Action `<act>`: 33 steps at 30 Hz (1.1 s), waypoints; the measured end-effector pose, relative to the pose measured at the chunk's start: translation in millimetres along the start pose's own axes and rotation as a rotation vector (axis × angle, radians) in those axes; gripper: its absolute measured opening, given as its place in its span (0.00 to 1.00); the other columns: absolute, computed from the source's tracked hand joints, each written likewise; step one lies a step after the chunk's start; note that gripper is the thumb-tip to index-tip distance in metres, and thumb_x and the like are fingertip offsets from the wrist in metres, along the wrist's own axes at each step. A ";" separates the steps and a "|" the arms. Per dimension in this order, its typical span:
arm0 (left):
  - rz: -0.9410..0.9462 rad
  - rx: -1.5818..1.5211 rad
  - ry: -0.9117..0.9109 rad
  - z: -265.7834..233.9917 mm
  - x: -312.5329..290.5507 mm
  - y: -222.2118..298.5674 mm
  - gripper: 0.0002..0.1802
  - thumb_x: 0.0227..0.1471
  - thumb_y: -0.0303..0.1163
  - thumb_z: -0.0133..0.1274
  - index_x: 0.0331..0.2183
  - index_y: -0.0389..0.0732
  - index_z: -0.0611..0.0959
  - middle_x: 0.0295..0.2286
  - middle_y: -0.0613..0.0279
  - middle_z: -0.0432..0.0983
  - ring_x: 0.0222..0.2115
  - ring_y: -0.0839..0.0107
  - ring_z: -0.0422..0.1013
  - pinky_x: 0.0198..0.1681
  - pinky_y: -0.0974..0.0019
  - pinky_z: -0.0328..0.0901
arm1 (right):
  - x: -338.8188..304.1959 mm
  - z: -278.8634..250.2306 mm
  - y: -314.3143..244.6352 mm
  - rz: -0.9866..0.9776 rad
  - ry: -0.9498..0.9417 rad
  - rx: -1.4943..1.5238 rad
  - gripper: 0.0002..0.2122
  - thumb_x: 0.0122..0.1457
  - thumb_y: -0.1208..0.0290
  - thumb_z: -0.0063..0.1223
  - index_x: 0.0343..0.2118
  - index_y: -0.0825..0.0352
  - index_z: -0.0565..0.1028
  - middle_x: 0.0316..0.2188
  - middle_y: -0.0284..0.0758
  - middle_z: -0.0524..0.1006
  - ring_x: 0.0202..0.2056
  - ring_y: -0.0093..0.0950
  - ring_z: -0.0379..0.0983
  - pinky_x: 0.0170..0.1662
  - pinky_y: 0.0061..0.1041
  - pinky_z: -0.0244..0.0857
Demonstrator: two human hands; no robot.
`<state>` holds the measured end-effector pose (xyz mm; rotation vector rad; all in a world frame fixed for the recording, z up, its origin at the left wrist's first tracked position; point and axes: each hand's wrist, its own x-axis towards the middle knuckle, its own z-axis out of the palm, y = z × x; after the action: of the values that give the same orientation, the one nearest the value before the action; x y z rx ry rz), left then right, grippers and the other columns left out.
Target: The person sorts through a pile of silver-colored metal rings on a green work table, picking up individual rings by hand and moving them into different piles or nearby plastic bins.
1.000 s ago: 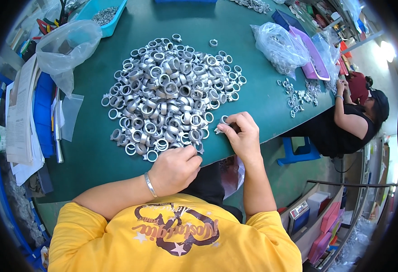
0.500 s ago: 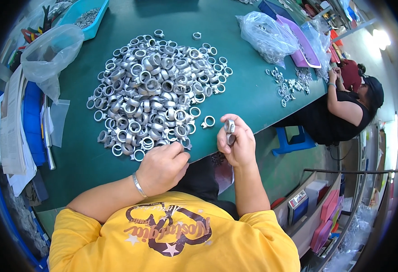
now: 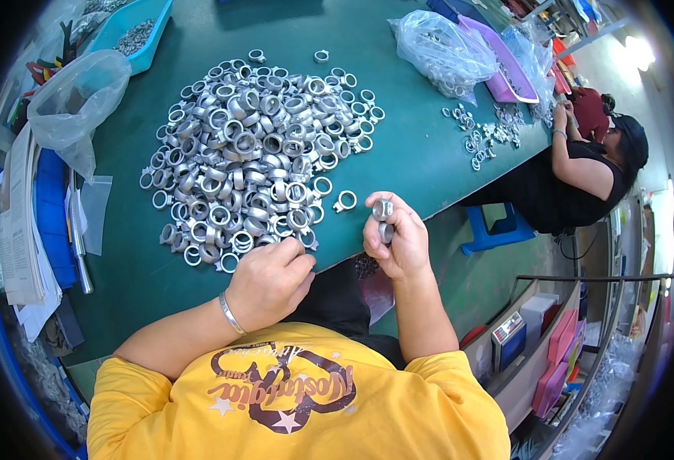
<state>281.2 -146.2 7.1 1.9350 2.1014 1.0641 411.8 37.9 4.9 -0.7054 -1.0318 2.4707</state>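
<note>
A big heap of silver metal rings [image 3: 253,153] lies on the green table [image 3: 398,161]. My right hand [image 3: 394,239] is raised off the table's near edge and grips a silver ring part [image 3: 383,215] between thumb and fingers. One loose ring [image 3: 345,202] lies just left of it. My left hand [image 3: 269,280] rests curled at the near edge of the heap, fingertips at the nearest rings; whether it holds one is hidden.
A clear plastic bag [image 3: 76,96] and stacked papers [image 3: 23,230] lie at the left, a blue tray [image 3: 134,34] at the back. A bag of parts [image 3: 440,50] and a purple tray [image 3: 498,57] sit at the right, where another person [image 3: 582,169] works over scattered rings [image 3: 486,138].
My right hand lifted from the heap's edge with a ring part and drew back toward me. My left hand stayed at the heap's near edge.
</note>
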 end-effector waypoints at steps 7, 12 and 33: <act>0.000 -0.009 -0.019 0.9 -0.4 -2.3 0.10 0.37 0.26 0.60 0.28 0.41 0.78 0.26 0.63 0.70 0.23 0.65 0.70 0.25 0.65 0.66 | 3.9 -2.0 -6.9 -0.091 -0.126 0.295 0.12 0.51 0.75 0.41 0.40 0.69 0.69 0.31 0.47 0.74 0.17 0.31 0.68 0.14 0.20 0.59; 0.020 -0.010 -0.007 0.4 -1.0 -2.7 0.10 0.37 0.26 0.60 0.28 0.40 0.79 0.27 0.62 0.70 0.23 0.64 0.71 0.25 0.65 0.66 | 17.5 2.3 -18.1 -0.122 -0.114 -0.235 0.08 0.52 0.78 0.48 0.36 0.71 0.74 0.28 0.41 0.75 0.18 0.25 0.68 0.16 0.18 0.58; 0.008 -0.007 -0.031 0.2 -1.3 -2.2 0.10 0.38 0.26 0.60 0.28 0.40 0.78 0.27 0.62 0.70 0.24 0.64 0.71 0.26 0.65 0.66 | 2.1 0.7 9.7 -0.362 0.080 -0.371 0.06 0.54 0.82 0.52 0.36 0.73 0.74 0.26 0.38 0.76 0.19 0.17 0.65 0.20 0.12 0.57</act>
<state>279.7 -147.2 5.3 1.9452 2.0735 1.0337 408.3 32.1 -2.5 -0.6485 -1.4620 1.9516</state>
